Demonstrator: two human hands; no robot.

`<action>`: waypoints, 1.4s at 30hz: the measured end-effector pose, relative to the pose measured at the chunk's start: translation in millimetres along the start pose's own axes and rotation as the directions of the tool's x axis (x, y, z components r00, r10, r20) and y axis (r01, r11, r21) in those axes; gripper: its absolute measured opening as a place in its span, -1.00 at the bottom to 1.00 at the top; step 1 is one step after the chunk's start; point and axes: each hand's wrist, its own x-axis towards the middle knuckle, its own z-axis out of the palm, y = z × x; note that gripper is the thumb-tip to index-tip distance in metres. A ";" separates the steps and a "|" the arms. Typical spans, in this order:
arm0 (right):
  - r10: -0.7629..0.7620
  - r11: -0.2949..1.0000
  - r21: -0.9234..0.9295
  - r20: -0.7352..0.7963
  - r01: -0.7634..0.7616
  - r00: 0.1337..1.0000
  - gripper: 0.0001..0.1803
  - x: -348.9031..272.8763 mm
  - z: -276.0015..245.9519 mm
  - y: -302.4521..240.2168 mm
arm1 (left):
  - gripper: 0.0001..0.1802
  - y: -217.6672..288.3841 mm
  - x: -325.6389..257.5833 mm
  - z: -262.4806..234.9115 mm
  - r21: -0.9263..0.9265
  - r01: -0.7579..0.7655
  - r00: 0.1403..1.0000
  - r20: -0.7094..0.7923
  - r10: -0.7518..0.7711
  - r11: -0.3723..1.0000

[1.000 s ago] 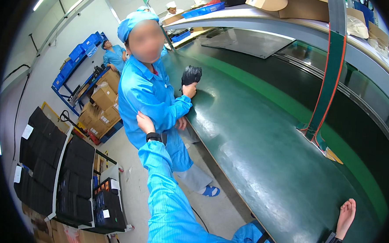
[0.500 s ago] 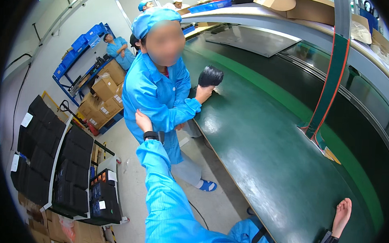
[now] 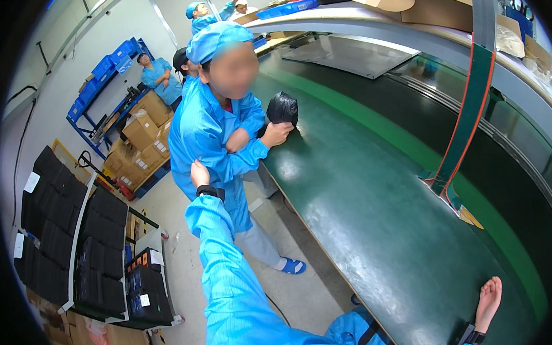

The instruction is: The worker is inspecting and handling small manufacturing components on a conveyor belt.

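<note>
Stretched far out in front, my left hand (image 3: 200,174) is at the elbow of a co-worker's blue sleeve (image 3: 223,163), its fingers closed on the cloth. My right hand (image 3: 488,302) rests on the green tabletop (image 3: 361,214) at the lower right, fingers extended and holding nothing. Black bands circle both my wrists. The co-worker, in a blue smock and cap, leans on the table edge. A co-worker's hand (image 3: 277,134) grips a black, shiny, bag-like bundle (image 3: 283,108) above the table; what is inside it is hidden.
A green post (image 3: 462,126) rises from the table, below a shelf with cardboard boxes (image 3: 437,9) and a blue tray (image 3: 289,9). A rack of black bins (image 3: 103,245) stands at left. Cartons (image 3: 142,131) and more people (image 3: 160,78) are behind.
The view has shifted slightly. The co-worker's black bundle has turned and moved a little toward their body. In the background, a person has raised an arm. My hands keep their places.
</note>
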 end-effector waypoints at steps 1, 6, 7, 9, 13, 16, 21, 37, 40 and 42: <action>0.006 1.000 0.010 -0.005 -0.006 1.000 -0.70 1.0 -2.7 0.7 | -0.46 -2.7 3.0 0.6 -0.006 -0.001 1.000 -0.015 0.001 1.000; 0.013 1.000 0.015 0.003 -0.013 1.000 -0.70 6.7 -4.6 3.9 | -0.54 -34.2 37.8 0.0 -0.139 -0.077 0.992 0.092 0.090 0.987; 0.024 0.999 0.023 0.025 -0.025 0.999 -0.70 10.7 -4.3 7.1 | -0.56 -48.0 50.4 -0.2 -0.620 0.146 0.989 0.121 -0.090 0.771; 0.028 1.000 0.008 0.027 -0.028 0.999 -0.70 7.6 -4.9 6.6 | -0.60 -55.4 34.6 8.6 -0.557 0.101 0.992 0.122 -0.040 0.825; 0.011 1.000 -0.005 0.015 -0.011 1.000 -0.71 4.5 -5.1 2.7 | -0.68 -58.5 -52.3 27.4 -0.290 -0.123 0.976 0.136 0.168 0.949; 0.005 1.000 -0.015 0.021 -0.004 1.000 -0.72 5.5 -1.2 7.9 | -0.71 -62.3 -107.3 33.6 0.113 -0.062 0.954 0.298 0.026 0.992; -0.002 0.999 -0.052 0.023 0.003 1.000 -0.74 2.8 1.0 6.4 | -0.76 1.7 -181.9 44.0 -0.270 -0.152 0.935 0.273 0.227 0.951; 0.066 0.998 -0.023 0.201 -0.063 0.977 -0.51 1.3 -39.4 11.3 | -0.84 413.9 -573.7 -148.0 -0.808 0.560 -0.198 0.081 0.977 0.181; 0.024 1.000 -0.016 0.149 -0.022 0.988 -0.49 0.6 -51.0 21.2 | -0.89 417.8 -638.5 -132.9 -0.648 0.702 -0.226 0.191 0.955 0.296; 0.010 1.000 -0.022 0.107 -0.008 0.994 -0.51 -1.4 -34.1 15.2 | -0.92 415.6 -681.3 -113.2 -0.426 0.813 -0.181 0.463 0.868 0.397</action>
